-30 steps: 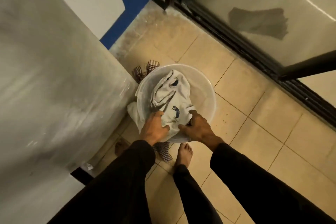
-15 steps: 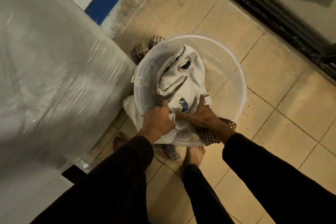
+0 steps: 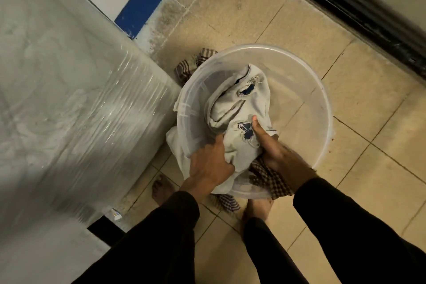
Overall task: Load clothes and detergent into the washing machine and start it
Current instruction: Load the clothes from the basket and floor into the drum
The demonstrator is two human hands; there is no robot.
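- since a moment ago your view has dropped closer to the tub (image 3: 323, 108).
- your left hand (image 3: 211, 165) and right hand (image 3: 275, 153) both clench the white garment (image 3: 232, 108) inside it.
- checked cloth (image 3: 270, 180) hangs over the near rim.
- wrapped machine (image 3: 69, 99) stands just left; no readable writing.

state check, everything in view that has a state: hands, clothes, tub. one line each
left hand: closed on the pale garment, near the tub's near rim
right hand: gripping the same garment, thumb up
pale garment: bunched, torn, mostly in the tub, one end draped over the rim
checked cloth: hanging over the near rim
clear plastic tub: upright on the tiled floor, far half bare
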